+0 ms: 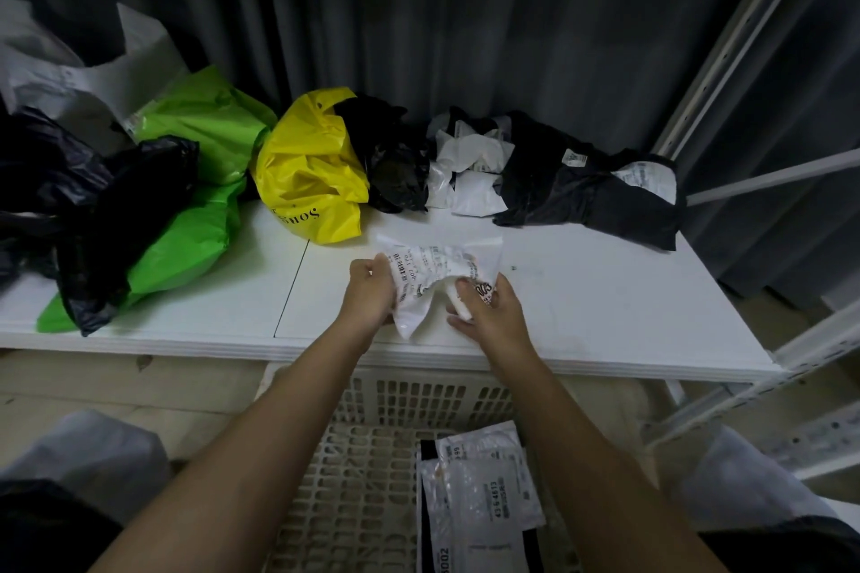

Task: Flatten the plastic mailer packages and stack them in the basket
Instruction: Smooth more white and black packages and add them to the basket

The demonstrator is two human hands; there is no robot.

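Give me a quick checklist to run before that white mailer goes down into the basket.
1. Both hands on the white mailer: ok, left hand and right hand grip its two sides.
2. Mailer flattened: not ok, it is crumpled and bunched between the hands.
3. Mailer supported: ok, it is over the white table, near the front edge.
4. Basket in reach: ok, it sits below the table edge, between the forearms.
5. Room in basket: ok, flat mailers cover its right part; the left floor is bare.
6. Mailer empty: cannot tell.
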